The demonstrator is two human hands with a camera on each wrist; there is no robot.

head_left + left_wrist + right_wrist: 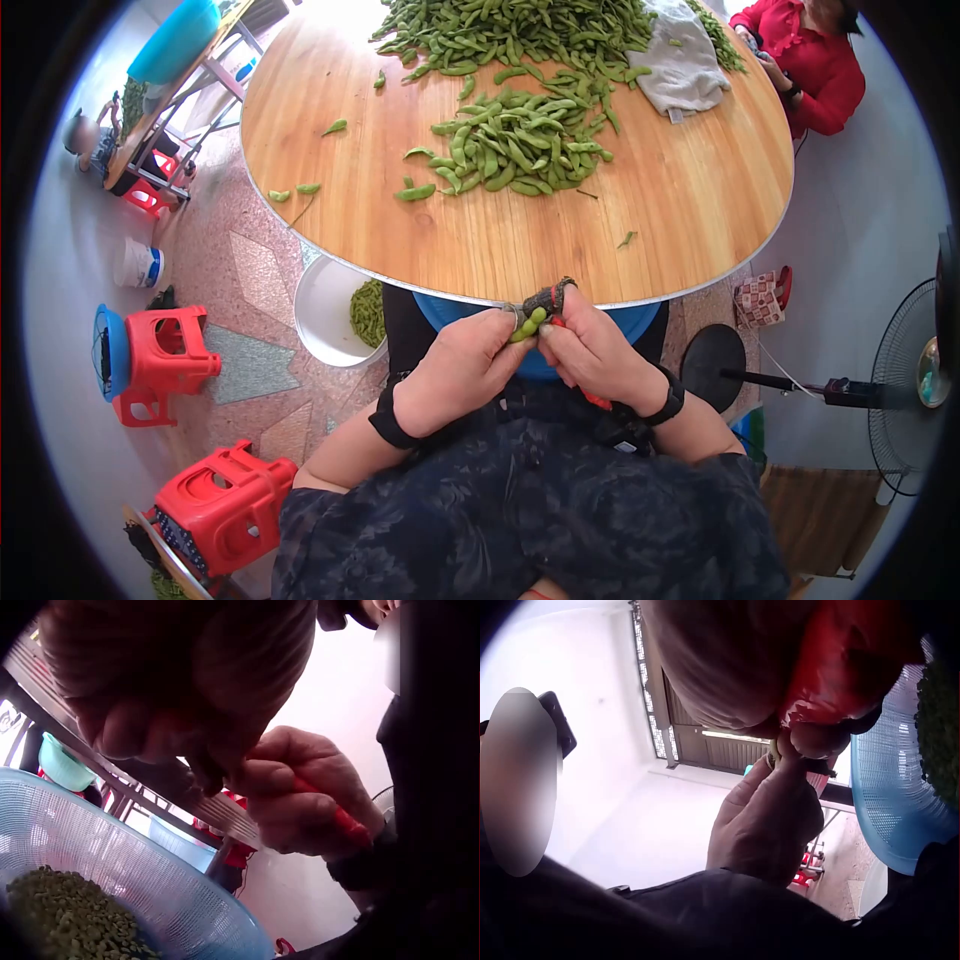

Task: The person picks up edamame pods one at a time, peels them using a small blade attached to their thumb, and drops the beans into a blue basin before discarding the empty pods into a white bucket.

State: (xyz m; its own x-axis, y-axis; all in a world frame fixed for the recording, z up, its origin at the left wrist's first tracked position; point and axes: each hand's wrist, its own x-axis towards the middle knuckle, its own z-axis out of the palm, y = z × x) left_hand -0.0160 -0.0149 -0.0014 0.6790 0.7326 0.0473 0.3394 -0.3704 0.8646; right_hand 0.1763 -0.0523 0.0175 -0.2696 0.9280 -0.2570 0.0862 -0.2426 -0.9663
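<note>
Got round wooden table (690,190) across upper head view, near rim just ahead of dark patterned shirt (520,510). Also see person in red (825,85) past table's right side, plus standing fan (850,391) nearer on that side. Have big heap of green pods (520,35) on far part of table, smaller pile (515,145) nearer, few strays off to left. Can see red stools (225,505) on floor at left. Have blue mesh basket (90,825) low at table's near edge. White tub (320,325) left of it, partly under table, with green contents. Grey cloth (685,70) on table, right beside heap.

Left hand (455,365): above basket, just off table rim, fingers narrowed, pinching one pod (528,325) against thumb. Right hand (595,350): close alongside, meeting left at same pod, fingers curled round red object (349,823); can't tell what kind. Dark wristbands (393,418) on both. Dark piece (545,299) with red edging at right fingertips, close by pod; can't tell if touching. Pod itself: green, bulging, between both hands, clear of table. Small greenish beans (75,911) heaped in basket.
</note>
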